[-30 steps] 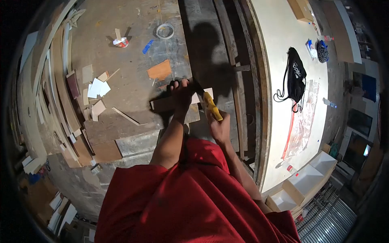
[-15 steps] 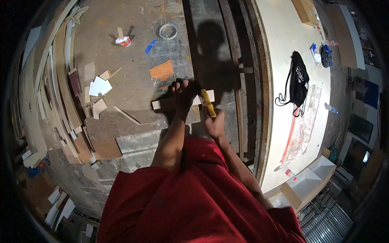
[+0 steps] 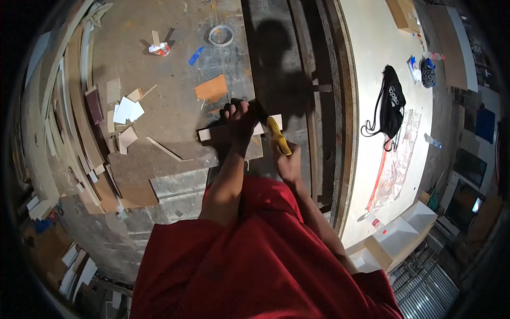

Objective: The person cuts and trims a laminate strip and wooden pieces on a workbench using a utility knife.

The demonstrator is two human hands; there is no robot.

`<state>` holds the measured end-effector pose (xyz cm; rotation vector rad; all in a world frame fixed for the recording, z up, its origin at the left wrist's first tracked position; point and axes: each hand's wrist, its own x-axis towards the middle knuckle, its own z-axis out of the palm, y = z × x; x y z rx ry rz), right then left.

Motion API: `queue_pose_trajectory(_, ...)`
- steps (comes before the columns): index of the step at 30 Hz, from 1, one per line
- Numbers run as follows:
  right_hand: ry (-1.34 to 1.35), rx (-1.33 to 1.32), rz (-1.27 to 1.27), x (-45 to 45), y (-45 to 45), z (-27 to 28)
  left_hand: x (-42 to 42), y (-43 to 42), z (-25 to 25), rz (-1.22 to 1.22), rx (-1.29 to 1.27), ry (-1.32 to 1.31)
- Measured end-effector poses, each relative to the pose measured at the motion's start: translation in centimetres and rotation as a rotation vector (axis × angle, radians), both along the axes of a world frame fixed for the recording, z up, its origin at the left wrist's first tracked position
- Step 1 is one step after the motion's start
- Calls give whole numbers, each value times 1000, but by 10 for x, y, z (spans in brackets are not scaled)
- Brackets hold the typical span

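A pale strip of wood (image 3: 213,133) lies across the worktable's edge, its right end sticking out over the dark gap. My left hand (image 3: 240,123) is closed over the middle of the strip, fingers curled, holding it against the tabletop. In my right hand (image 3: 288,164) is a handsaw (image 3: 278,136), gripped by its yellow handle. The saw meets the strip just right of my left hand; its blade is dark and hard to make out in shadow. An orange-brown offcut (image 3: 211,88) lies beyond my left hand.
Scraps of board (image 3: 127,110) and a thin stick (image 3: 167,149) lie on the left. Farther back are a tape roll (image 3: 221,35) and a small tub (image 3: 159,49). Across the gap, a black drawstring bag (image 3: 391,101) rests on a white panel (image 3: 366,58).
The handsaw and my right hand have shifted slightly right and down, away from the strip. My left hand stays on the wood. The whole view has tilted a little.
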<state>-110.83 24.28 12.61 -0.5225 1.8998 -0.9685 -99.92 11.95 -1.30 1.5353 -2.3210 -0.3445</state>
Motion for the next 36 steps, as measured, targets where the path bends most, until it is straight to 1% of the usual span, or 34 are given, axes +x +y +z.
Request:
queue_pose_trajectory(1,-29,11,54,-4,-6,8,1,0,-5,-9,-60,-17)
queue_pose_trajectory(2,-29,13,48,1,4,6,3,4,-9,-15,-57,-16)
queue_pose_trajectory(3,133,-93,-22,10,21,1,2,9,-12,0,-66,-70)
queue_pose_trajectory(5,302,-220,-77,9,22,15,-5,-5,-20,32,-92,-116)
queue_pose_trajectory(7,-67,4,140,1,44,50,-3,7,-19,123,-147,158)
queue_pose_trajectory(8,-64,-8,145,1,38,48,-3,3,-15,127,-160,161)
queue_pose_trajectory(10,65,13,123,5,24,42,0,2,-7,93,92,168)
queue_pose_trajectory(11,59,23,118,8,18,44,1,7,-9,89,102,162)
queue_pose_trajectory(13,44,39,188,7,-7,41,-1,1,-14,84,35,-7)
queue_pose_trajectory(14,47,49,179,8,3,44,-3,9,-13,74,44,-3)
queue_pose_trajectory(15,76,30,76,10,14,49,-4,14,-11,110,52,56)
queue_pose_trajectory(16,89,5,34,10,15,53,-7,4,-10,158,38,118)
queue_pose_trajectory(17,104,-21,-8,9,15,58,-7,-5,-11,165,28,117)
queue_pose_trajectory(19,-50,27,143,4,34,82,-3,4,-14,124,78,86)
queue_pose_trajectory(20,-52,37,145,3,38,83,-2,13,-14,127,88,84)
queue_pose_trajectory(22,-27,109,157,-4,26,69,-5,3,-17,131,-10,44)
queue_pose_trajectory(23,-30,108,154,-4,14,61,-3,1,-13,100,-31,136)
queue_pose_trajectory(25,-39,161,50,-2,-10,39,-3,4,-10,116,-46,98)
queue_pose_trajectory(26,-34,155,44,2,2,15,-7,0,-11,134,-77,72)
queue_pose_trajectory(27,159,13,-68,7,35,-17,-6,10,-9,120,-63,78)
queue_pose_trajectory(29,363,-169,-158,1,46,-7,-6,-2,-8,134,26,39)
queue_pose_trajectory(30,187,-70,-2,-3,43,43,-7,-7,-14,142,23,37)
queue_pose_trajectory(32,-7,61,149,2,53,74,-3,1,-17,119,-39,98)
queue_pose_trajectory(33,3,52,145,0,48,64,-2,2,-17,116,38,89)
queue_pose_trajectory(34,11,42,140,-3,42,50,-6,-4,-12,119,26,90)
queue_pose_trajectory(35,166,-35,10,3,50,-6,-7,-1,-8,133,-3,141)
queue_pose_trajectory(36,160,-31,8,8,38,-2,-7,3,-6,147,-27,191)
